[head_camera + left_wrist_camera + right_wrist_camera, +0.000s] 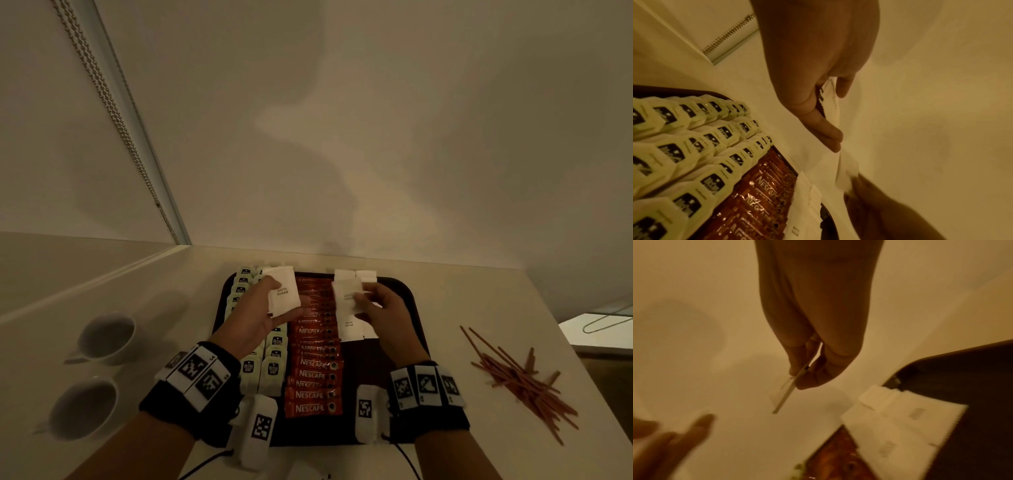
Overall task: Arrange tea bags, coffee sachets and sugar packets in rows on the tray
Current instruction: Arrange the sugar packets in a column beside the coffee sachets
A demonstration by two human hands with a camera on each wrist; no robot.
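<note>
Both hands pinching sugar packets above the tray point(407, 308). Left hand point(260, 318) grips a small stack of white sugar packets point(283, 294), thumb on top, fingers underneath; "WHITE SUGAR" print readable on the top one. Right hand point(387, 313) pinches a single sugar packet point(346, 296) between thumb and fingers; the right wrist view shows that packet edge-on, held thin in the grip.

Tray sits on the counter point(496, 294), dark, rectangular. Landmark for the rest:
- tray left side: tea bags point(272, 368) in rows, pale with dark logo, overlapping front to back
- tray middle: coffee sachets point(313, 377), red Nescafe sticks stacked in one column
- tray right of the coffee: a few sugar packets already lying flat point(352, 327), more at the far edge point(356, 275)

Off the tray: two white cups point(102, 337) on the counter to its left, a loose heap of reddish stir sticks point(524, 383) to its right. Tracking bands with printed markers on both wrists.
</note>
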